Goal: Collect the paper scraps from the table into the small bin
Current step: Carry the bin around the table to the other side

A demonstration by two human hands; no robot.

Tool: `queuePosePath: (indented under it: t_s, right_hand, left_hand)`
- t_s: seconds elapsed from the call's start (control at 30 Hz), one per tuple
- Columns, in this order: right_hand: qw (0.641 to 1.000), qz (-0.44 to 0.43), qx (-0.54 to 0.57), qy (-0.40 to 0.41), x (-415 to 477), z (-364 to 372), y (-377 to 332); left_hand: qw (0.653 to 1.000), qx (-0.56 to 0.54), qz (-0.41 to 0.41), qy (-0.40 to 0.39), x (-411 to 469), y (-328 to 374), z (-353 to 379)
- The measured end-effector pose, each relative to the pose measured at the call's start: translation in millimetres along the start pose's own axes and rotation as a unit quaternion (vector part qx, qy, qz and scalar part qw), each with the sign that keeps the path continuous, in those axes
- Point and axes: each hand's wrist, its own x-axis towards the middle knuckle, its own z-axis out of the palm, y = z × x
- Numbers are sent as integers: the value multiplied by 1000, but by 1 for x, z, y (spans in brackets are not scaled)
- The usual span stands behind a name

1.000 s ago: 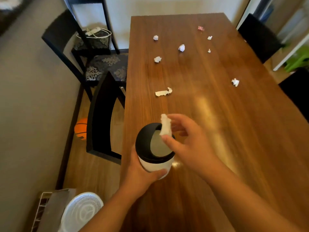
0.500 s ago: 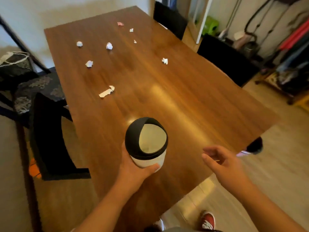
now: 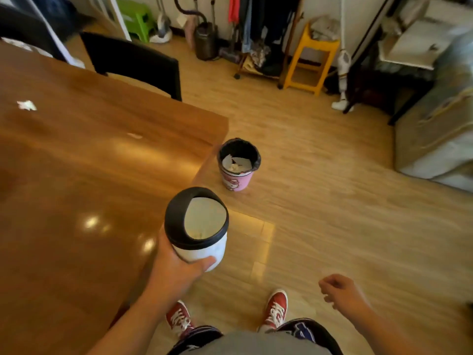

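Observation:
My left hand (image 3: 176, 270) grips the small bin (image 3: 198, 226), a white tub with a black domed lid and a round opening, held in the air past the table's corner, over the floor. My right hand (image 3: 340, 294) hangs loosely curled and empty above the floor at the lower right. Two white paper scraps remain in view on the brown wooden table (image 3: 64, 201): a crumpled one (image 3: 27, 105) at the far left and a flat one (image 3: 135, 135) nearer the corner.
A pink floor bin (image 3: 238, 166) with a black liner and paper inside stands just beyond the table corner. A black chair (image 3: 133, 62) sits at the table's far side. A yellow stool (image 3: 311, 57), a clothes rack and vacuum cleaners line the back wall.
The scrap in my right hand went into the small bin, then that hand dropped away empty. My view swung right, and my left hand carried the bin off the table edge.

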Motion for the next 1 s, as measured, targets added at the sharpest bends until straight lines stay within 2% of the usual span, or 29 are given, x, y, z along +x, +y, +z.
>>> queuePosePath:
  t_s: [0.17,0.3,0.5,0.7,0.87,1.0]
  right_hand:
    - [997,74,23,-1,48,-70,60]
    - [995,98,23,-13,80,-104,56]
    - [997,46,43,-32,150,-129,-30]
    - [998,-6,37,-52,248,-147,-143]
    - [999,-2,29,-34,303,-178,-212]
    - [999,28,26,-13,326,-212,-235]
  left_hand:
    - [999,4,17,-43,21,46,103]
    - [997,10,37,-64,45,72,153]
    - [997,16,6,-75,101,95,188]
    - [997,24,-13,-73,202,106,208]
    - [993,54,-4,-103,299,137,223]
    - [990,54,7,-129,366,165,242]
